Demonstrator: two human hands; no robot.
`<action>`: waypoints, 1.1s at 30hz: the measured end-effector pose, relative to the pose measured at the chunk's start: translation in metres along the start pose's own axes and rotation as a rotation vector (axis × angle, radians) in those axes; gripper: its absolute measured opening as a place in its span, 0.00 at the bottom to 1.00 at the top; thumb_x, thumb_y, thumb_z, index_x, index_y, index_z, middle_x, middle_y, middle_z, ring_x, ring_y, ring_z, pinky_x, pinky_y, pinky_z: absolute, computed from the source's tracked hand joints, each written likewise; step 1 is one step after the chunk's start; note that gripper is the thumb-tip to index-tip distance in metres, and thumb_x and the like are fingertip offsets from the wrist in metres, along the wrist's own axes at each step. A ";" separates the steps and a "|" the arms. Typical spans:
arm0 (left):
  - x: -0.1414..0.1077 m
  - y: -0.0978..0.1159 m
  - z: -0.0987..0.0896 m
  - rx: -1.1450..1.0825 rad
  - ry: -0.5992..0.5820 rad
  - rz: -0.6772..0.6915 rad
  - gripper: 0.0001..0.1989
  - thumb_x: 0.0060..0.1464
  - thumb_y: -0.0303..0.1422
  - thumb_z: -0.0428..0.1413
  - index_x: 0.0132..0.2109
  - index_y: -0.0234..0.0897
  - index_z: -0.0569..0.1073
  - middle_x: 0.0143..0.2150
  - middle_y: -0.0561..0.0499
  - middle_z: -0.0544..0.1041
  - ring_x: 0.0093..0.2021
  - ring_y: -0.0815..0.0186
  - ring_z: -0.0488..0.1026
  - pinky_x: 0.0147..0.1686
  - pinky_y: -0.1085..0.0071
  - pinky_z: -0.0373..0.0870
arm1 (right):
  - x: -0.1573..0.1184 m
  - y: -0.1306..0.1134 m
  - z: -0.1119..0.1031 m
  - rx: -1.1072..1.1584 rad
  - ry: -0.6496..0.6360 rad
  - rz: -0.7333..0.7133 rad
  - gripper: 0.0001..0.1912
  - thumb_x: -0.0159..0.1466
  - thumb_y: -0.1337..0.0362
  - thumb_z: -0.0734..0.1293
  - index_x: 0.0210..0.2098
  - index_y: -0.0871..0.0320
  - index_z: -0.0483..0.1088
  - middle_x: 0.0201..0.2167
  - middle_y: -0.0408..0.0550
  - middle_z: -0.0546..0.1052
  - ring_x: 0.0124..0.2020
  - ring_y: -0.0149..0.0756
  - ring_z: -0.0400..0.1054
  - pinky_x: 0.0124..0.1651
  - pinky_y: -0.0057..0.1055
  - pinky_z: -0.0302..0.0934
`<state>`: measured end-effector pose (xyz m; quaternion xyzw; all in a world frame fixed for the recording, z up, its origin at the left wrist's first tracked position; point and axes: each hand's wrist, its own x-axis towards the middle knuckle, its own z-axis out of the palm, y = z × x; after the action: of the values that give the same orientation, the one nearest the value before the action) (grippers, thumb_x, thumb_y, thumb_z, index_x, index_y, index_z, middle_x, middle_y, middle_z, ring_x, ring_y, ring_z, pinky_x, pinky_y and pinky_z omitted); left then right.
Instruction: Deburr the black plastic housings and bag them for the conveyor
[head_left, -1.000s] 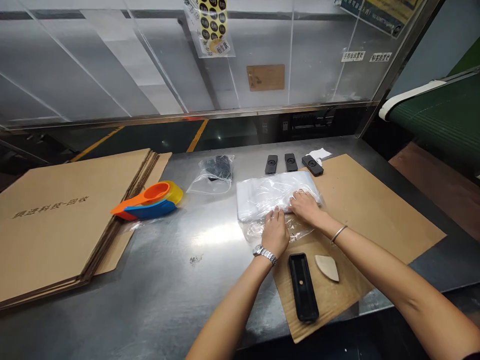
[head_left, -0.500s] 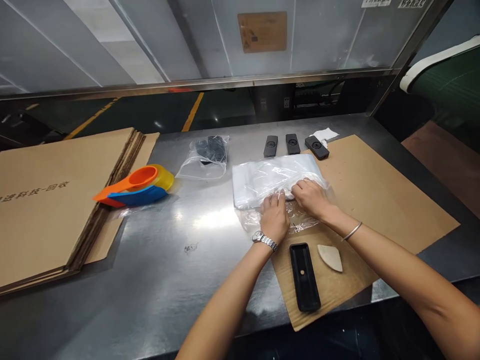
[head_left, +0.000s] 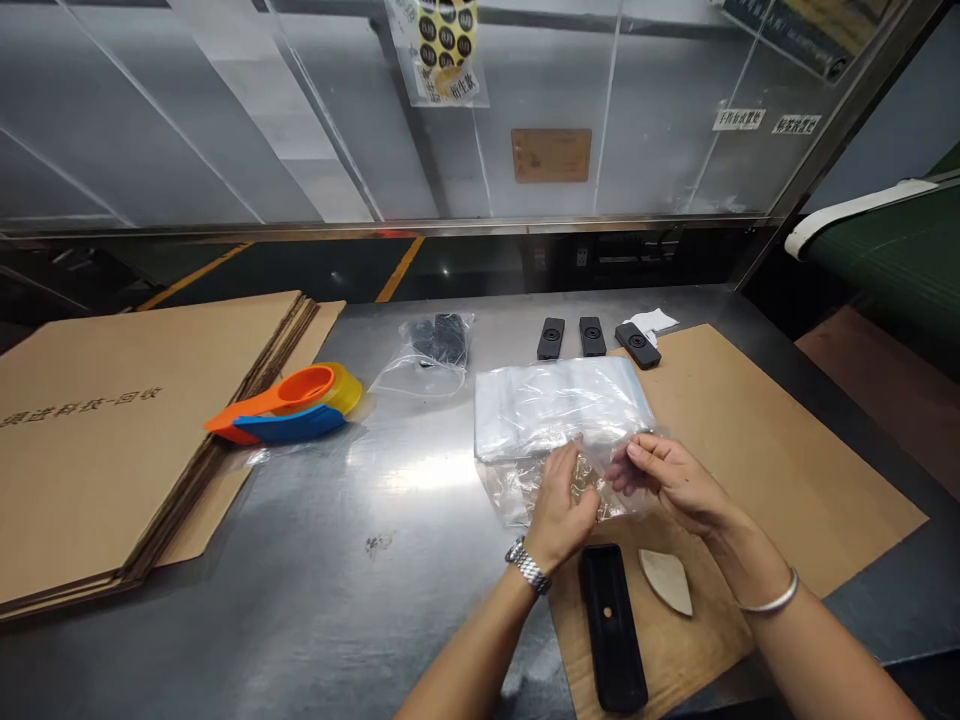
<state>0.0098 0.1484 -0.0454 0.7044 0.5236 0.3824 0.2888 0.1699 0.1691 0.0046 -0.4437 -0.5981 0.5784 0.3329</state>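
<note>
A stack of clear plastic bags (head_left: 555,400) lies on the bench, its loose, crinkled front part spread over brown cardboard. My left hand (head_left: 559,515), with a metal watch at the wrist, rests on that crinkled film, fingers stretched and thumb apart. Beside it, my right hand (head_left: 679,485) pinches the film's right side between thumb and forefinger; the other fingers are half curled. Close below the hands is a long black tray-like case (head_left: 613,640) with a small round spot inside. To its right is a pale, wedge-shaped piece (head_left: 666,582).
Three small black devices (head_left: 591,337) stand behind the bags, near white paper scraps (head_left: 652,322). A clear bag with black parts (head_left: 439,342) is further left. An orange and blue tape dispenser (head_left: 300,400) sits by stacked cardboard (head_left: 150,400). A cardboard sheet (head_left: 780,470) covers the right side.
Both hands have drawn back toward me from the stack. The right hand has turned and now lifts the film's edge in a pinch. The view has tilted upward.
</note>
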 end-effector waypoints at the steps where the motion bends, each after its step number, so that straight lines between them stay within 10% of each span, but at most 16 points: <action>1: -0.005 0.003 -0.002 -0.116 -0.009 -0.005 0.29 0.52 0.23 0.45 0.62 0.35 0.52 0.56 0.42 0.66 0.53 0.60 0.64 0.50 0.61 0.63 | -0.005 0.001 0.003 0.059 -0.014 0.021 0.19 0.63 0.49 0.57 0.34 0.60 0.65 0.26 0.48 0.74 0.27 0.32 0.69 0.31 0.30 0.63; 3: -0.014 0.010 -0.005 -0.426 -0.011 -0.055 0.32 0.54 0.28 0.47 0.64 0.39 0.44 0.58 0.43 0.64 0.54 0.61 0.64 0.49 0.63 0.63 | -0.015 0.003 0.012 0.153 -0.041 0.054 0.19 0.62 0.48 0.59 0.32 0.60 0.65 0.24 0.46 0.73 0.23 0.29 0.66 0.28 0.28 0.61; 6: -0.026 0.018 -0.010 -0.722 0.017 -0.180 0.22 0.51 0.35 0.55 0.54 0.40 0.65 0.50 0.46 0.73 0.50 0.59 0.67 0.49 0.64 0.62 | -0.031 0.005 0.024 0.233 -0.057 0.078 0.18 0.60 0.49 0.63 0.30 0.60 0.66 0.21 0.41 0.69 0.21 0.26 0.61 0.25 0.25 0.57; 10: -0.042 0.021 -0.018 -0.649 0.057 -0.218 0.10 0.52 0.38 0.55 0.32 0.35 0.74 0.29 0.50 0.75 0.33 0.64 0.70 0.37 0.69 0.65 | -0.048 0.006 0.031 0.259 -0.041 0.101 0.17 0.54 0.53 0.70 0.33 0.61 0.68 0.22 0.40 0.69 0.22 0.25 0.60 0.26 0.23 0.54; 33: -0.092 0.004 -0.033 -0.347 0.312 -0.232 0.17 0.58 0.40 0.44 0.43 0.33 0.72 0.30 0.47 0.73 0.29 0.64 0.69 0.31 0.69 0.66 | -0.063 0.014 0.056 -0.009 0.212 -0.015 0.22 0.59 0.45 0.60 0.23 0.57 0.58 0.19 0.37 0.59 0.19 0.25 0.53 0.21 0.24 0.51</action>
<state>-0.0307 0.0592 -0.0467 0.5119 0.5658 0.5348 0.3631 0.1455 0.0883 -0.0080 -0.4996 -0.5653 0.5230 0.3966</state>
